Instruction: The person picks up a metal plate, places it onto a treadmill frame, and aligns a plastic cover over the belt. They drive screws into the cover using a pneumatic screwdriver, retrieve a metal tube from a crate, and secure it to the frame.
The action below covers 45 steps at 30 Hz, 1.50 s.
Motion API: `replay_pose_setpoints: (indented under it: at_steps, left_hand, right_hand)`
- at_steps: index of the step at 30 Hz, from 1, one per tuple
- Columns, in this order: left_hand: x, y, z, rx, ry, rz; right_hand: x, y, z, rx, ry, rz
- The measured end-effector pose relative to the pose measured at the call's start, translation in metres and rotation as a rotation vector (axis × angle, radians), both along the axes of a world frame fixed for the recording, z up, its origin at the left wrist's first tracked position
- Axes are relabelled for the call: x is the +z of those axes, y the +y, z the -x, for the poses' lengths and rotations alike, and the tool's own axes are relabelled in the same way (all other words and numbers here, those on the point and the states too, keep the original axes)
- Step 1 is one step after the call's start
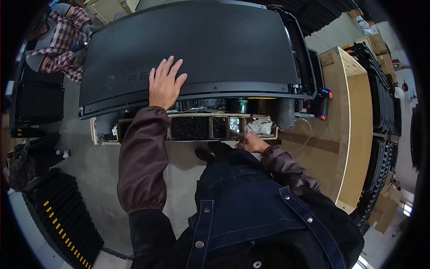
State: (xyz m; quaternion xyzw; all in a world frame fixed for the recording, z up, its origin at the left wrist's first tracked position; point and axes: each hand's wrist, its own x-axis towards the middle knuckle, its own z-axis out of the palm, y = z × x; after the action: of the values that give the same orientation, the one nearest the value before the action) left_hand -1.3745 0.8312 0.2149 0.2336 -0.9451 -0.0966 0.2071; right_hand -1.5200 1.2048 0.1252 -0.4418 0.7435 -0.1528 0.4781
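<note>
My left hand [165,86] lies flat with its fingers apart on the large black board [215,49] of what looks like a treadmill deck, covering part of its printed lettering. Below the board's near edge is a wooden parts tray [197,140] split into compartments. One section holds small black hardware [190,128], and a narrower one has shiny metal pieces [234,125]. My right hand [253,142] is at the tray's front rim, beside the metal pieces. Its fingers are curled inward, and what they pinch, if anything, is hidden.
A red-and-black power tool [322,103] stands at the board's right end. Right of it is a large open wooden box [342,134]. Another person in a checked shirt [62,38] is at the far left. Stacked black parts [62,219] with yellow marks stand at lower left.
</note>
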Motion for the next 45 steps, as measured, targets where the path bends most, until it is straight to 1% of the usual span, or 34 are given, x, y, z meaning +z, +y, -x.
replay_pose_setpoints:
  at_steps: [2, 3, 5, 6, 8, 9, 11, 12, 14, 15, 17, 19, 20, 21, 22, 23, 25, 26, 28, 30, 31, 32, 34, 35, 36, 37, 38, 39, 40, 41, 42, 43, 44, 45]
  left_hand:
    - [0.003, 0.0, 0.0, 0.009, 0.044, 0.036]
    - [0.005, 0.001, 0.001, 0.015, 0.037, 0.032]
    - [0.012, 0.002, 0.002, 0.032, 0.002, -0.005]
    - [0.014, 0.002, 0.0, 0.041, 0.01, -0.01]
    - [0.015, 0.001, -0.001, 0.045, -0.016, -0.016]
    - [0.018, 0.002, 0.0, 0.048, -0.042, -0.034]
    - [0.02, 0.002, 0.001, 0.038, -0.061, -0.021]
    - [0.022, 0.004, 0.001, 0.038, -0.086, -0.034]
    - [0.023, 0.003, 0.008, 0.046, -0.115, -0.031]
    - [0.021, 0.003, 0.006, 0.053, -0.136, -0.02]
    - [0.019, 0.003, 0.009, 0.051, -0.142, -0.004]
    - [0.02, 0.001, 0.012, 0.029, -0.111, 0.022]
    - [0.02, 0.003, 0.011, 0.034, -0.125, 0.02]
    - [0.017, 0.004, 0.011, 0.018, -0.11, 0.03]
    - [0.015, 0.003, 0.009, 0.02, -0.11, 0.032]
    - [0.013, 0.0, 0.007, 0.022, -0.111, 0.033]
    - [0.008, -0.003, 0.006, 0.014, -0.081, 0.048]
    - [0.006, -0.001, 0.004, 0.019, -0.074, 0.053]
    - [0.011, 0.006, 0.004, 0.033, -0.099, 0.027]
    - [0.012, 0.007, 0.005, 0.05, -0.119, 0.032]
    - [0.011, 0.009, 0.006, 0.035, -0.127, 0.034]
    - [0.01, 0.011, 0.007, 0.082, -0.125, 0.036]
    - [0.008, 0.022, 0.01, 0.179, -0.107, 0.019]
    - [0.008, 0.023, 0.014, 0.188, -0.12, 0.029]
    - [0.005, 0.026, 0.015, 0.227, -0.075, 0.026]
    - [0.0, 0.03, 0.014, 0.277, -0.035, 0.022]
    - [-0.005, 0.032, 0.013, 0.319, -0.064, 0.022]
    - [-0.01, 0.034, 0.013, 0.321, 0.001, 0.038]
    - [-0.013, 0.046, 0.011, 0.342, 0.065, 0.058]
    - [-0.007, 0.069, 0.013, 0.368, 0.086, 0.017]
    - [0.0, 0.09, 0.016, 0.422, 0.105, -0.013]
    - [0.004, 0.116, 0.015, 0.493, 0.145, -0.095]
    - [0.004, 0.144, 0.015, 0.547, 0.182, -0.168]
    - [0.002, 0.17, 0.013, 0.605, 0.206, -0.214]
  right_hand:
    - [-0.018, -0.024, 0.0, -0.025, -0.004, -0.043]
    - [-0.017, -0.037, -0.002, -0.005, 0.153, -0.113]
    - [-0.037, -0.053, -0.001, -0.095, 0.007, 0.019]
    - [-0.08, -0.053, -0.002, -0.113, -0.026, 0.173]
    - [-0.092, -0.08, -0.007, -0.077, 0.071, 0.071]
    - [-0.133, -0.082, -0.008, -0.12, 0.027, 0.078]
    - [-0.112, -0.092, -0.005, -0.177, -0.151, 0.042]
    - [-0.116, -0.089, -0.004, -0.283, -0.284, 0.051]
    - [-0.12, -0.081, -0.004, -0.343, -0.27, 0.165]
    - [-0.163, -0.074, 0.004, -0.306, -0.501, -0.045]
    - [-0.186, -0.063, 0.013, -0.292, -0.474, -0.034]
    - [-0.138, -0.043, 0.002, -0.402, -0.08, 0.093]
    - [-0.113, -0.035, -0.004, -0.479, 0.047, 0.011]
    - [-0.08, -0.027, -0.004, -0.556, -0.012, -0.036]
    - [-0.059, -0.02, -0.005, -0.634, -0.078, -0.081]
    - [-0.06, -0.003, -0.006, -0.706, -0.171, -0.035]
    - [-0.001, 0.03, -0.003, -0.904, -0.401, -0.023]
    - [0.003, 0.053, 0.002, -0.921, -0.404, 0.005]
    - [0.023, 0.1, 0.024, -1.035, -0.275, 0.268]
    - [0.046, 0.131, 0.065, -1.245, -0.096, 0.287]
    - [0.061, 0.145, 0.088, -1.092, 0.091, 0.21]
    - [0.068, 0.154, 0.107, -0.988, 0.19, 0.255]
    - [0.068, 0.162, 0.154, -0.99, 0.211, 0.324]
    - [0.082, 0.161, 0.176, -0.915, 0.246, 0.296]
    - [0.097, 0.163, 0.203, -0.823, 0.279, 0.265]
    - [0.083, 0.168, 0.236, -0.848, 0.264, 0.298]
    - [0.075, 0.17, 0.269, -0.856, 0.328, 0.334]
    - [0.049, 0.171, 0.306, -0.796, 0.557, 0.287]
    - [0.012, 0.174, 0.343, -0.777, 0.683, 0.193]
    - [-0.01, 0.171, 0.367, -0.721, 0.724, 0.109]
    - [-0.059, 0.179, 0.396, -0.604, 0.793, 0.101]
    - [-0.106, 0.178, 0.43, -0.56, 0.745, -0.073]
    - [-0.115, 0.175, 0.445, -0.488, 0.631, -0.251]
    - [-0.136, 0.177, 0.457, -0.534, 0.528, -0.196]
